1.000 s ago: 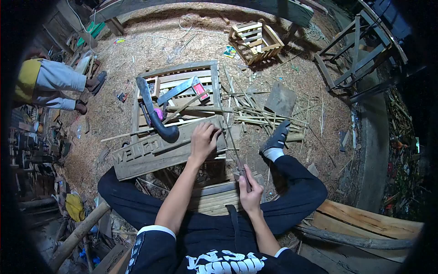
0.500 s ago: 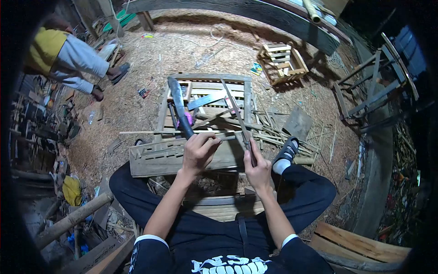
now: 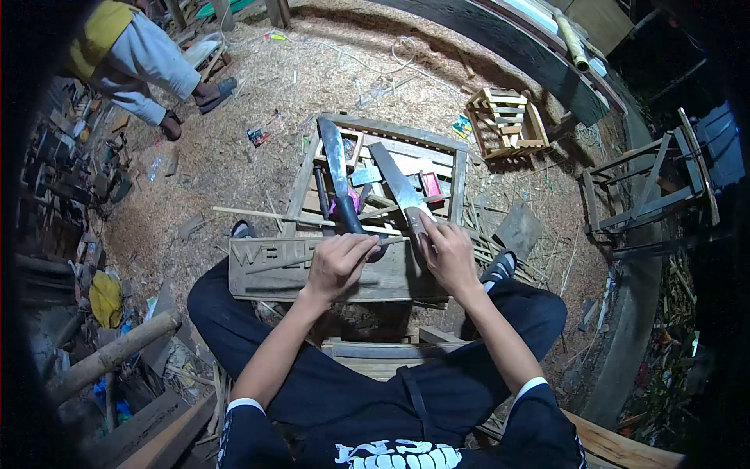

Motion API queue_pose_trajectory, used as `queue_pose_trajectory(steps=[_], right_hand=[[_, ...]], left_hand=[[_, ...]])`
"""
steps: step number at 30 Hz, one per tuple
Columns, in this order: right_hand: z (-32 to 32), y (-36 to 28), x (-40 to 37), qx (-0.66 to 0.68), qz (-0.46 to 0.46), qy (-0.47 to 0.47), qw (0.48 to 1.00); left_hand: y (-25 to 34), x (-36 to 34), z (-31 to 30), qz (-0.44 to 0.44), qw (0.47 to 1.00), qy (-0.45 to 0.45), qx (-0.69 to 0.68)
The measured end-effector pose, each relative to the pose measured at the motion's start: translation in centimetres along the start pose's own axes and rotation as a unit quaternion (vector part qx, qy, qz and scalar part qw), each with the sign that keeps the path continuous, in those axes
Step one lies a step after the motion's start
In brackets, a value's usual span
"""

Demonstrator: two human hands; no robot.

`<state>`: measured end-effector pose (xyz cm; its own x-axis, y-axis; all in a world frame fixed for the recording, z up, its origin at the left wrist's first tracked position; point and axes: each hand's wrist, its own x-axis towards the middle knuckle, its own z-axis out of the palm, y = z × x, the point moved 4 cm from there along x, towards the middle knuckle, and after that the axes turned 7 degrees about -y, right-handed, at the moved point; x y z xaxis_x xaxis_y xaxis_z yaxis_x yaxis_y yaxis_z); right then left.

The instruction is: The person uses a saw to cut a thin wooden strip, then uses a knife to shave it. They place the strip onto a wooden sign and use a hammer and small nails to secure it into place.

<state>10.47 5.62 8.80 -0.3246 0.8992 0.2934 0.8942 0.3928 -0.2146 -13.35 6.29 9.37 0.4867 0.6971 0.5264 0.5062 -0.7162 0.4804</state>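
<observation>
Knife [image 3: 397,184]: right hand [image 3: 447,256]; stick [image 3: 291,263]: left hand [image 3: 337,264].

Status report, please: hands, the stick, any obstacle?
Left hand shut on thin stick, over lettered board. Right hand shut on knife. Second machete lies beside left hand.

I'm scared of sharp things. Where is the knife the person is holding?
In the head view, the knife is in the right hand, just right of centre, its blade pointing out over the wooden frame, beside the black-handled machete.
</observation>
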Motion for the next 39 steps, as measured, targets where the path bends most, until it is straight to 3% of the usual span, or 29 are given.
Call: queue_pose_trajectory(steps=[5, 8, 11, 13, 21, 24, 32, 39], right_hand=[[-3.2, -3.0, 0.8, 0.153, -0.03, 0.044, 0.987], [-3.5, -4.6, 0.9, 0.131, -0.105, 0.012, 0.986], [-2.4, -4.1, 0.2, 0.142, -0.123, 0.013, 0.982], [-2.9, -4.5, 0.2, 0.138, -0.12, 0.022, 0.983], [-3.1, -5.4, 0.1, 0.11, -0.147, 0.056, 0.982], [-2.5, -5.8, -0.3, 0.085, -0.135, 0.007, 0.987], [-2.2, -6.2, -0.3, 0.057, -0.122, 0.0, 0.991], [-1.0, -6.1, -0.8, 0.071, -0.104, -0.066, 0.99]], left_hand=[[0.6, -0.3, 0.5, 0.008, 1.0, -0.013, -0.024], [0.8, -0.9, 0.6, 0.013, 1.0, -0.015, -0.012], [1.3, -0.9, 0.4, 0.017, 1.0, -0.02, 0.001], [1.8, -0.8, -0.3, 0.035, 0.999, 0.027, 0.002], [2.2, -1.1, -0.9, 0.044, 0.997, 0.016, 0.062], [2.6, -1.0, -0.8, 0.047, 0.996, -0.001, 0.07], [3.0, -0.5, -0.9, 0.005, 0.998, -0.005, 0.065], [2.6, -0.7, -0.2, -0.033, 0.994, -0.081, 0.069]])
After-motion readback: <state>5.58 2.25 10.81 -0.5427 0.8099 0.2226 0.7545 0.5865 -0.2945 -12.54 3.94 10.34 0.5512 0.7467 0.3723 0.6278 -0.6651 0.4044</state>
